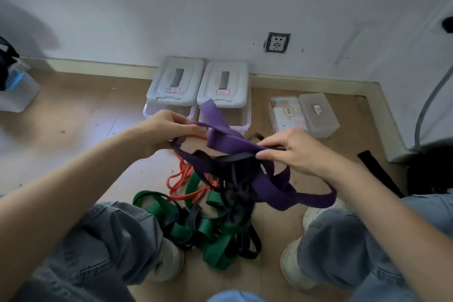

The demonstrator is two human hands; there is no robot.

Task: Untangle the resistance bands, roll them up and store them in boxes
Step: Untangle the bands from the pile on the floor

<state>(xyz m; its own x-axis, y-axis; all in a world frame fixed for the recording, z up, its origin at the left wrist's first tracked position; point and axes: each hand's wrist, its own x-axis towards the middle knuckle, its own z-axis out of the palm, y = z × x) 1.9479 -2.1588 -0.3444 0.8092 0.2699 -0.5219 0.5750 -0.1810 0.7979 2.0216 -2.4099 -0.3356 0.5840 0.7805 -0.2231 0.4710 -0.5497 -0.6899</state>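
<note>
**Still knotted: purple band stretched between two hands above a tangle on the floor**

Crouching over a wooden floor, a person is holding a wide purple band (235,142) taut between both hands, its long axis running roughly left to right across the view, with one free end poking up and away toward the wall. The left hand (166,130) is curling its fingers around the band's left part, together with an orange cord (186,179); the right hand (291,152) is pinching the purple band and a thin black band (235,157) between thumb and fingertips. Below the hands, purple loops are hanging into a heap of green bands (215,247) and more black bands lying between the person's shoes, all still interwoven. Against the skirting board, two lidded white boxes (198,83) are standing side by side, closed, just beyond the hands; two smaller clear boxes (304,113) are sitting to their right. A wall socket (277,42) is showing above them.
</note>
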